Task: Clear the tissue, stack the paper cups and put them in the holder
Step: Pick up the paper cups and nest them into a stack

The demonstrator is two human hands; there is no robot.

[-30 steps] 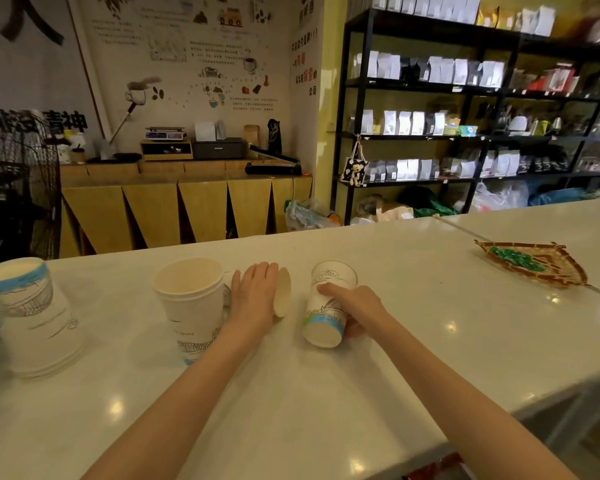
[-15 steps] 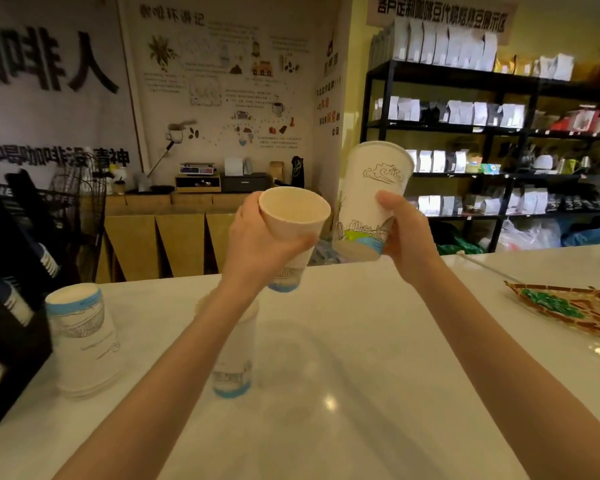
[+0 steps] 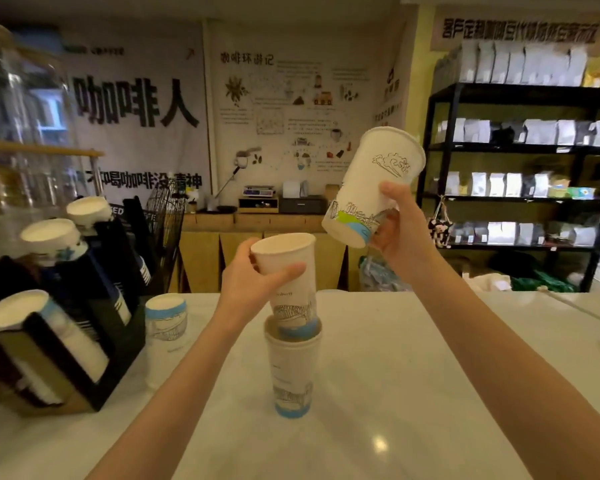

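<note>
While L hand grips 1 cup into another, R hand clasps a 3rd.

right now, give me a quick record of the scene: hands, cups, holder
left hand: grips small cup, its base entering the standing cup
right hand: holds large cup tilted, raised
standing cup: upright on counter
upside-down cups: beside holder
holder: black, at left, cup stacks in slots
tissue: none seen
</note>
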